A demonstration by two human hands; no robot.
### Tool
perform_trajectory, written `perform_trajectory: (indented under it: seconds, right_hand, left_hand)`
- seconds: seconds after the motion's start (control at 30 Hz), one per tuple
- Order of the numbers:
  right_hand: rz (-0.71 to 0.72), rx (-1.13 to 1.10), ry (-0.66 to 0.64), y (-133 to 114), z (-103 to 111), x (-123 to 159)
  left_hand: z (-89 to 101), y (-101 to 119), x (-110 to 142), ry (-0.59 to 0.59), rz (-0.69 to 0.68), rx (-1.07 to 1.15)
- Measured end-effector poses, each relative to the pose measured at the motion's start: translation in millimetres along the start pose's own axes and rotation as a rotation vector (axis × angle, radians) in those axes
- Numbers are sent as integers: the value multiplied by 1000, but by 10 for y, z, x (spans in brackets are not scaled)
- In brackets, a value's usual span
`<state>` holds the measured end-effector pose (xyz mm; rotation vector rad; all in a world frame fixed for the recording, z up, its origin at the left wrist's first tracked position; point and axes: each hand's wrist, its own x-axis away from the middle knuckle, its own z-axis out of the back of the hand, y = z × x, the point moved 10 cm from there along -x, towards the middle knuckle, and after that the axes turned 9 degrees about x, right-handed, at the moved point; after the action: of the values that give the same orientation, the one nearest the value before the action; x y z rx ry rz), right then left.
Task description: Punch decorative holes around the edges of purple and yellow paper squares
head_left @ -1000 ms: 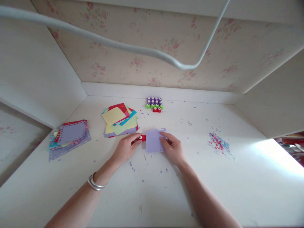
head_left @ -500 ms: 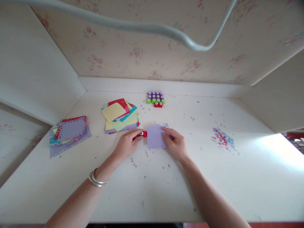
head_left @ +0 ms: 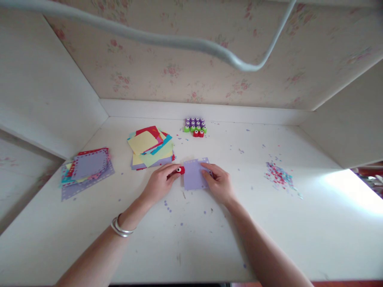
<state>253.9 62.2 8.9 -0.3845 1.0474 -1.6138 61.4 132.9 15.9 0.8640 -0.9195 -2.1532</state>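
- Head view: left hand (head_left: 158, 182) grips one red punch (head_left: 181, 170) at the left edge of one purple sheet (head_left: 194, 176).
- Right hand (head_left: 220, 184) pinches the sheet's right side, partly hiding it.
- I count fourteen upright punches (head_left: 195, 124) behind: eight purple, four green, two red.
- Two paper stacks (head_left: 89, 165) at left; overlapped sheets uncountable.

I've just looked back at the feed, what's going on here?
The left hand holds a small red punch at the left edge of a lilac paper square; whether the paper sits in its slot is too small to tell. The right hand grips the square's right side. Further left lie a stack of coloured paper and a pile of hole-edged sheets. More punches stand near the wall, with paper bits heaped on the right.
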Motion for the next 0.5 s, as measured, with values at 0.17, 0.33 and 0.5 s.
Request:
perform_trajectory:
  seconds: [0.17,0.33,0.5]
  right_hand:
    - [31,51,-65,-63,-32,1]
    - [86,131,-149,-131,-109,51]
    - [218,330,-34,-252,-16,112]
  left_hand:
    - [-10,-63,16,9,44,15]
    - [-7,-21,11,0,37,15]
    - [12,16,7,7,44,26]
